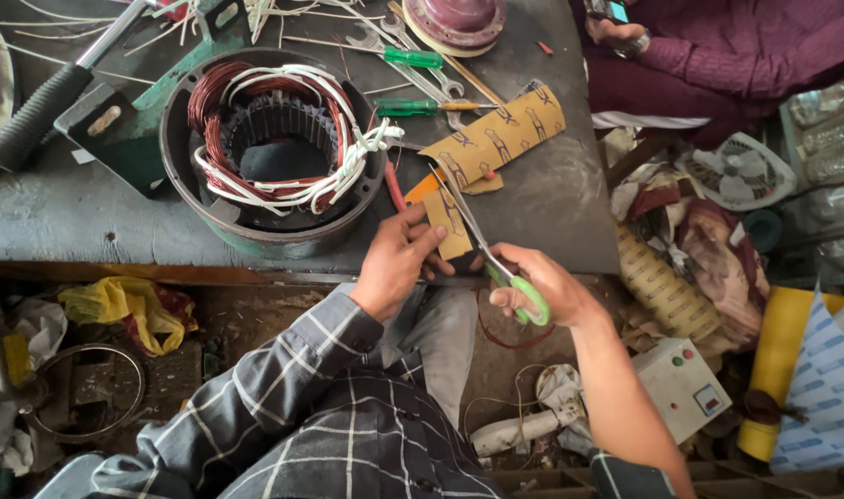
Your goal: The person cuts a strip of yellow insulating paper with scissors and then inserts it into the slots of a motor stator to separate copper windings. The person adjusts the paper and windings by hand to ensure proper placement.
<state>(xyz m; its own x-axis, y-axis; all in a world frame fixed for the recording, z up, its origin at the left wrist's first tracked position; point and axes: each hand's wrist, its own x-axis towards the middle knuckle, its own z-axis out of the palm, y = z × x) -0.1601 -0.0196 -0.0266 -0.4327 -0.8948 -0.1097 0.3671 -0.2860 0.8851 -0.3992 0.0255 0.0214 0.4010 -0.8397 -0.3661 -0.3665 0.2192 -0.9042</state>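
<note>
Cutting step in hand: a tan insulation paper piece (451, 226) is pinched in the left hand (396, 263) at the bench (551, 199) edge. Green-handled scissors (496, 259) are gripped by the right hand (542, 286), fingers through the loops, blades opened across the paper. Next, judged: paper to be held taut, blades closed along the line. Stiff matte sheet; beside it, a round stator (274, 152) wound with glossy copper and white sleeving.

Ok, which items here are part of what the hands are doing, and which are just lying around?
In use:
left hand holding the brown paper piece
right hand working green-handled scissors
folded brown paper sheet on the bench

Lying about:
wound motor stator
green screwdrivers
hammer
spanners
white switch box
</note>
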